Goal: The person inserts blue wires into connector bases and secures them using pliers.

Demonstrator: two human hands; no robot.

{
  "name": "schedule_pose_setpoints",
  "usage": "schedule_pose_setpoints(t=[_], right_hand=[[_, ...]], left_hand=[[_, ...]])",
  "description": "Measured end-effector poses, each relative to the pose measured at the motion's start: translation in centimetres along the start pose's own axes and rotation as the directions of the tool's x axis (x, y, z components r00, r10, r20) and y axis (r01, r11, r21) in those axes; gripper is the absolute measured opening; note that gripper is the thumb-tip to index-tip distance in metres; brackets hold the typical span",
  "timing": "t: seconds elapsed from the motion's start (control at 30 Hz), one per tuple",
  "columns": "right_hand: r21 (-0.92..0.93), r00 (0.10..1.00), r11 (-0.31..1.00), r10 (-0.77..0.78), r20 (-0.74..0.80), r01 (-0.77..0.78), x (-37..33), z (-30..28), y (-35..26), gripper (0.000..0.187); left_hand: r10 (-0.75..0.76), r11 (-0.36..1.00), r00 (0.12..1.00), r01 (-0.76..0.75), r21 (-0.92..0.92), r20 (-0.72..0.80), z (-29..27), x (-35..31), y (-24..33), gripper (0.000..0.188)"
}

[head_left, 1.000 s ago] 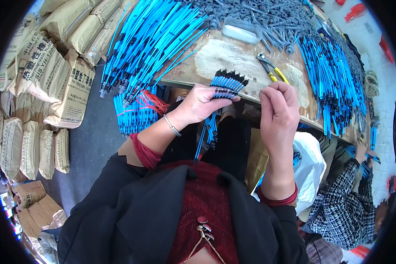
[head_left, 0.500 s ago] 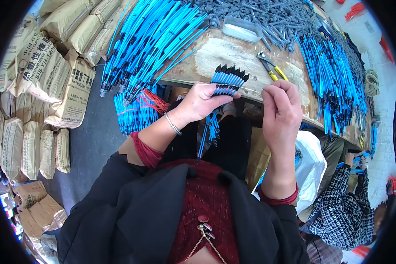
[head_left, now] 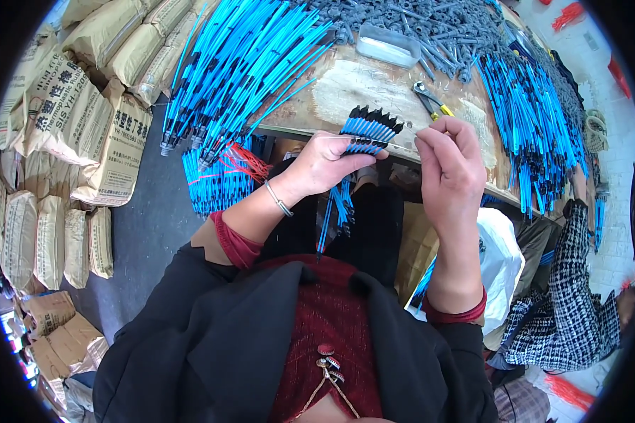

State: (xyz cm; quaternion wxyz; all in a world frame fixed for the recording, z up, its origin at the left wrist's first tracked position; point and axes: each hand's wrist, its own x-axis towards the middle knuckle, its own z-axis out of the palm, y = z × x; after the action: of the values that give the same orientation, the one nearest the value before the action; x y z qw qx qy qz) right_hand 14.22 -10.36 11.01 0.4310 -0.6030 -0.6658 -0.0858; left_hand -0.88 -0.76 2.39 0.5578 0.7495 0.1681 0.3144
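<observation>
Bundle of short blue tubes with black tips (head_left: pixel 372 130), one: clamped in the left hand (head_left: pixel 322 163), tips fanned beyond its fingers, seen against the near edge of the bench (head_left: pixel 353 88). Right hand (head_left: pixel 453 166): apart from the left, just right of the bundle, fingertips pinched together; anything thin between them cannot be told. Pliers (head_left: pixel 421 89), yellow-handled: on the bench, beyond the right hand.

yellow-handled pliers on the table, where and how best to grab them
Probably by the yellow handles, coming from the person's side: they angle toward the person, partly hidden behind the right hand, while the metal head points away.
</observation>
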Motion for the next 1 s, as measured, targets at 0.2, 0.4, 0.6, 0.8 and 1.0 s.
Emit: schedule_pose_setpoints(t=[0.2,0.4,0.6,0.8,1.0], right_hand=[[0.108,0.998,0.994,-0.039,0.049,0.033,1.0,0.2,1.7,0.012],[0.048,0.995,0.995,-0.094,0.043,0.092,0.8,0.7,1.5,0.011],[0.123,0.995,0.988,-0.097,0.029,0.093,1.0,0.8,1.4,0.011],[0.104,0.995,0.994,-0.026,-0.092,0.036,0.2,1.9,0.7,0.011],[0.054,0.991,0.994,-0.093,-0.096,0.099,0.6,2.0,0.3,0.011]], left_hand=[[-0.012,0.994,1.0,0.01,-0.109,-0.021,0.0,0.0,-0.5,0.02],[-0.055,0.991,0.998,0.055,-0.118,0.004,-0.3,0.0,0.1,0.017],[-0.064,0.984,0.998,0.068,-0.165,0.028,-0.5,-0.1,0.4,0.016],[-0.048,0.987,0.999,0.05,-0.15,0.018,-0.3,-0.1,-0.1,0.019],[-0.066,0.99,0.998,0.068,-0.127,0.016,-0.5,0.0,0.5,0.019]])
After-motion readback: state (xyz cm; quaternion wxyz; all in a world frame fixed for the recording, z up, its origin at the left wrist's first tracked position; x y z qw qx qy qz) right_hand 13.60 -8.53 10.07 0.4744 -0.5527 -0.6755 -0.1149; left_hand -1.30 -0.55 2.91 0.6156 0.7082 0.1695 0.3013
